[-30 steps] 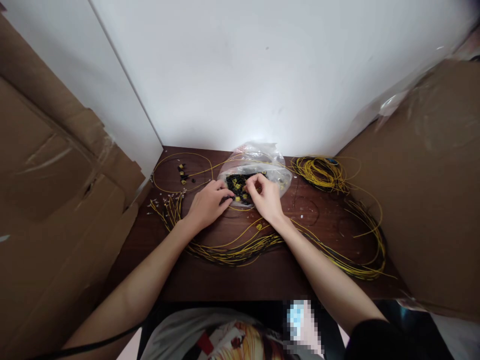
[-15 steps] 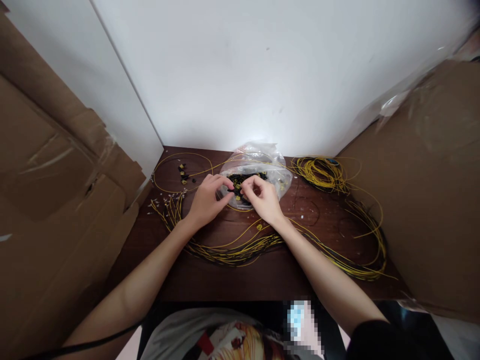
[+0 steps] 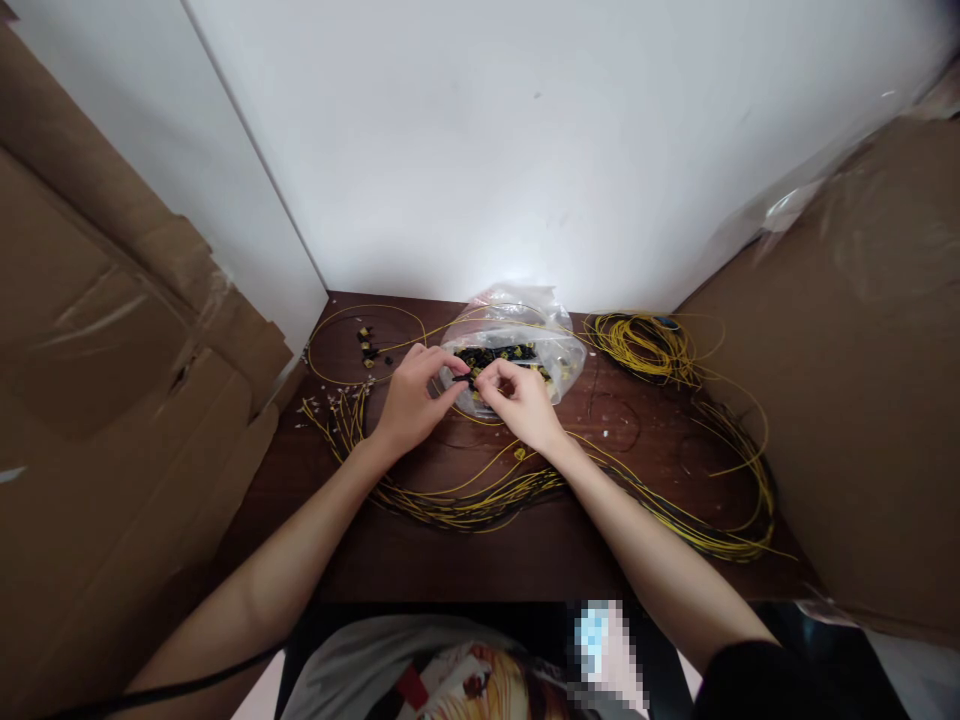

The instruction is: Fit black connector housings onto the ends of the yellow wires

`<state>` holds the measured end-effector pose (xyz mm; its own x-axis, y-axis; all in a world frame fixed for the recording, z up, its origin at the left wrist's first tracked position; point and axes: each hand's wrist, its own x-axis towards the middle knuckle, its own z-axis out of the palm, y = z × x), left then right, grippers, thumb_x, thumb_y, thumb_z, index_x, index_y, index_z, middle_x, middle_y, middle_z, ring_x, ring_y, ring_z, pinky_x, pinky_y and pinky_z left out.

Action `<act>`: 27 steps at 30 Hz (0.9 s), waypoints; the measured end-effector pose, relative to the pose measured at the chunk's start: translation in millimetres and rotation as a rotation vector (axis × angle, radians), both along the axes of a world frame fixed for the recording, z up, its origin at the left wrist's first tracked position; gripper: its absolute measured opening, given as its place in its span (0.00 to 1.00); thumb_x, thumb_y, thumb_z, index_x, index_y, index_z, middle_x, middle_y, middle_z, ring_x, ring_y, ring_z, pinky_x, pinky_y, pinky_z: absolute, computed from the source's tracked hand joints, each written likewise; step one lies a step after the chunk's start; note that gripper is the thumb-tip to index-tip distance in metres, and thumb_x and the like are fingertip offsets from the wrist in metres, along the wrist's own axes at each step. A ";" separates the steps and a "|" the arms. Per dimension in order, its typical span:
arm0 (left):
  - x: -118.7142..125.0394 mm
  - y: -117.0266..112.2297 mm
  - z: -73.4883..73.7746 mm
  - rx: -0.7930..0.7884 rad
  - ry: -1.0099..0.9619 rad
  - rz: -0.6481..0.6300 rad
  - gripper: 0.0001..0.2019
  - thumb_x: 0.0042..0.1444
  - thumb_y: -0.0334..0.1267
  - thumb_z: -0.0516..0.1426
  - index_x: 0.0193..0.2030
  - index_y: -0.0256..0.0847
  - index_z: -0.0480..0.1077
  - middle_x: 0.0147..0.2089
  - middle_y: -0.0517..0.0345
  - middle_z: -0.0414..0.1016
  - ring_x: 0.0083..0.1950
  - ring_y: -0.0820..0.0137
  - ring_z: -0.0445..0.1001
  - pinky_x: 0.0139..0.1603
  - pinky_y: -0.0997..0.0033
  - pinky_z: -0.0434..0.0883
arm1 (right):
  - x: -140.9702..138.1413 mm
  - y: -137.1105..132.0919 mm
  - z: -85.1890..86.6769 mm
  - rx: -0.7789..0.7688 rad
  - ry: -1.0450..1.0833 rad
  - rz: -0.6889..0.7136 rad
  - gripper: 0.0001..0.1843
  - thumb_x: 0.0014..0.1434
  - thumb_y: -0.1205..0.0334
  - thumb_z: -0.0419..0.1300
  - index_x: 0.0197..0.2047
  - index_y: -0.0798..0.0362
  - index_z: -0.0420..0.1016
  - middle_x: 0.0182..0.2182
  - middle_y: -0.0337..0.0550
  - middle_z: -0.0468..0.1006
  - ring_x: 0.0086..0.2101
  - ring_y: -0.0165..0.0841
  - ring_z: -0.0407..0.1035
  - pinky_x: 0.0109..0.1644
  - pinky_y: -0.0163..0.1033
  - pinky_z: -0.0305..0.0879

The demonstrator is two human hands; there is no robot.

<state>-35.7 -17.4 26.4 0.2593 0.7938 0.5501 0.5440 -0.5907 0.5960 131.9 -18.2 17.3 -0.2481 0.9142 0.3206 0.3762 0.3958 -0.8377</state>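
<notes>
Over the front of a clear plastic bag (image 3: 564, 322), both of my hands meet fingertip to fingertip. My left hand (image 3: 418, 396) pinches a small black part (image 3: 464, 378) between thumb and forefinger. Thumb and forefinger of my right hand (image 3: 520, 402) are closed at the other end of that part; whether they grip it or another tiny piece is hidden. Behind the fingers, the bag holds a heap of small black and yellow parts (image 3: 495, 355). In front of my hands a bundle of yellow and black wires (image 3: 480, 508) curves across the brown table (image 3: 480, 570).
A coil of yellow wire (image 3: 645, 348) lies at the back right. Several loose black and yellow pieces (image 3: 367, 348) sit at the back left, near wire ends with whitish tips (image 3: 330, 402). Cardboard (image 3: 112, 400) stands at the left and more cardboard (image 3: 847, 380) at the right; a white wall (image 3: 480, 150) closes the back.
My fingertips have drawn closer together, the right hand shifting slightly left. The black part now shows between them, and more of the heap in the bag is visible.
</notes>
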 end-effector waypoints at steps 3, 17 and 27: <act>0.1 -0.2 -0.2 0.011 0.013 -0.003 0.05 0.51 0.30 0.58 0.35 0.40 0.71 0.34 0.59 0.72 0.39 0.69 0.66 0.40 0.68 0.65 | -0.3 -0.6 0.8 -0.016 -0.011 -0.001 0.07 0.55 0.61 0.53 0.28 0.54 0.68 0.21 0.35 0.67 0.23 0.26 0.59 0.28 0.31 0.56; 1.1 -0.4 -2.2 0.069 0.039 -0.032 0.06 0.52 0.30 0.56 0.36 0.41 0.72 0.35 0.57 0.72 0.40 0.68 0.66 0.43 0.64 0.65 | -0.3 -2.1 2.5 -0.020 -0.034 -0.035 0.07 0.53 0.62 0.53 0.26 0.54 0.68 0.21 0.35 0.67 0.22 0.26 0.58 0.27 0.31 0.55; 1.1 -0.4 -4.8 0.073 0.039 -0.066 0.07 0.53 0.29 0.55 0.35 0.42 0.73 0.35 0.57 0.72 0.39 0.69 0.67 0.42 0.65 0.66 | -0.8 -2.6 2.1 -0.034 -0.056 -0.047 0.07 0.52 0.62 0.54 0.25 0.54 0.68 0.21 0.35 0.67 0.22 0.26 0.58 0.27 0.31 0.54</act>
<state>-34.7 -17.8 21.6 0.3324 0.7324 0.5942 0.5242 -0.6672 0.5292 131.1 -20.8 19.4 -0.2209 0.9354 0.2760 0.4406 0.3481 -0.8274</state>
